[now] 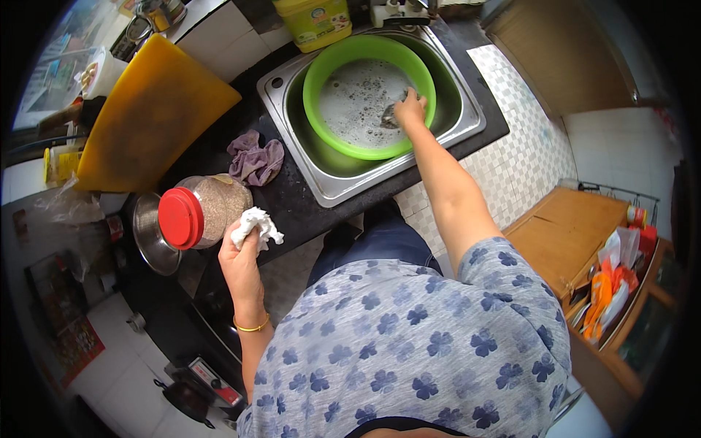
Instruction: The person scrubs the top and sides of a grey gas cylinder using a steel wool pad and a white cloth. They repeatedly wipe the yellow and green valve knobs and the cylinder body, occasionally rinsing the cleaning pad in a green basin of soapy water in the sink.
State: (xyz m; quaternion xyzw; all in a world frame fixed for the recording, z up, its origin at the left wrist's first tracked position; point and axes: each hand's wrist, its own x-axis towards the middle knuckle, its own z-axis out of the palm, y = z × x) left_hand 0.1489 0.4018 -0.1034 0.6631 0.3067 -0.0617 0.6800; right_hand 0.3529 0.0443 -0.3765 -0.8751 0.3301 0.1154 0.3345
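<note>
My right hand reaches into a green plastic basin of soapy water. Its fingers are on a dark, wet cloth-like item, partly under the suds; its exact kind is unclear. The basin sits in a stainless steel sink. My left hand pinches a crumpled white tissue or cloth beside a clear plastic jar of grains with a red lid. A crumpled purple cloth lies on the black counter between the jar and the sink.
A stained yellow cutting board leans at the counter's back left. Behind the sink stands a yellow-green plastic container. A metal bowl is left of the jar. A wooden cabinet with bags stands at the right.
</note>
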